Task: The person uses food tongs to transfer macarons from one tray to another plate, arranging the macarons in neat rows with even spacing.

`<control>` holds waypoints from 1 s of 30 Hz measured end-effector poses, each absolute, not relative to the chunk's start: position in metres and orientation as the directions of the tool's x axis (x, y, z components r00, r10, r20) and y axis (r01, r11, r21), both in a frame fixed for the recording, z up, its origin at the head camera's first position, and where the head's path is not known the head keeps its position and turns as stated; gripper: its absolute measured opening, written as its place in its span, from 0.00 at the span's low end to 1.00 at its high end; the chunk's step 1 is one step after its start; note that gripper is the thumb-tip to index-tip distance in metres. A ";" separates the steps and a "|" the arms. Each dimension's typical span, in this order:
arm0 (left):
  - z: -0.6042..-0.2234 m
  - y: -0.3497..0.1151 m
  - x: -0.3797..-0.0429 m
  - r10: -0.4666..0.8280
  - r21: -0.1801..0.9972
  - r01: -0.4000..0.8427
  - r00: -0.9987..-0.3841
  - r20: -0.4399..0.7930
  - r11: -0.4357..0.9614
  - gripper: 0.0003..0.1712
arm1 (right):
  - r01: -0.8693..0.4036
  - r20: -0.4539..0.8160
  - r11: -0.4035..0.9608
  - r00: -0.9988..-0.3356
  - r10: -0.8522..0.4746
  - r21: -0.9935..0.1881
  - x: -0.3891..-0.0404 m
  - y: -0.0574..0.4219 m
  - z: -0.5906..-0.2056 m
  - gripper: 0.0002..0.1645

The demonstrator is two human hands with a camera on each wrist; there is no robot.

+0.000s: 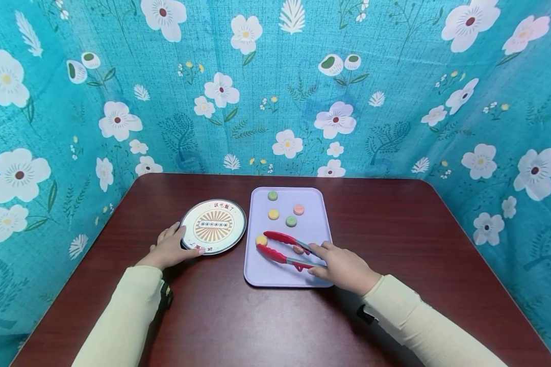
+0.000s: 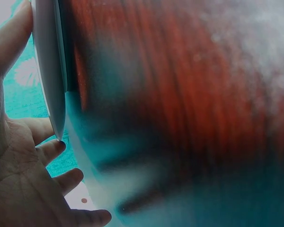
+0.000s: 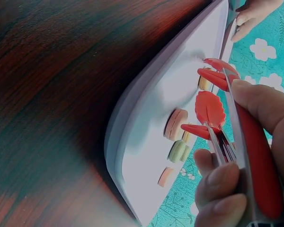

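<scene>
My left hand (image 1: 169, 248) holds the rim of a round patterned plate (image 1: 213, 227), its thumb along the near edge and its fingers spread at the left side. In the left wrist view the plate (image 2: 49, 71) shows edge-on between thumb and fingers. My right hand (image 1: 349, 267) grips a pair of red-tipped tongs (image 1: 280, 237) over a lilac tray (image 1: 257, 275). The tongs' tips are spread, with a yellow macaron (image 1: 261, 240) close to them. Between the tongs' arms, partly covered, lies a pink macaron (image 1: 298, 249).
Farther back on the tray are a green macaron (image 1: 273, 195), a yellow macaron (image 1: 273, 214), a pink macaron (image 1: 299, 209) and another green macaron (image 1: 291, 221). Plate and tray stand side by side on a dark wooden table (image 1: 385, 229). A flowered blue cloth (image 1: 266, 117) hangs behind and along the sides.
</scene>
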State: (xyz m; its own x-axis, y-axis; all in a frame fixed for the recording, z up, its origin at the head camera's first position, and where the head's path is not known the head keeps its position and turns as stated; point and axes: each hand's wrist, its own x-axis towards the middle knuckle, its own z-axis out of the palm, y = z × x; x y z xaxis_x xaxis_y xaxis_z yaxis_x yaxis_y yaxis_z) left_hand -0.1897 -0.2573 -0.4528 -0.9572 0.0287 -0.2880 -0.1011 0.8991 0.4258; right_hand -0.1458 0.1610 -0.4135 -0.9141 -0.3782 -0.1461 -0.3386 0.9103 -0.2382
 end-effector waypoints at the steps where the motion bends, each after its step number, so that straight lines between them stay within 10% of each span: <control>1: -0.453 -0.257 -0.190 0.029 0.425 -0.101 -0.957 -0.289 0.899 0.65 | -0.340 -0.145 0.910 -0.914 -0.380 -0.238 -0.146 0.161 -0.413 0.38; 30: -0.449 -0.256 -0.188 0.022 0.432 -0.111 -0.956 -0.292 0.895 0.68 | -0.332 -0.163 0.909 -0.911 -0.378 -0.252 -0.148 0.158 -0.407 0.37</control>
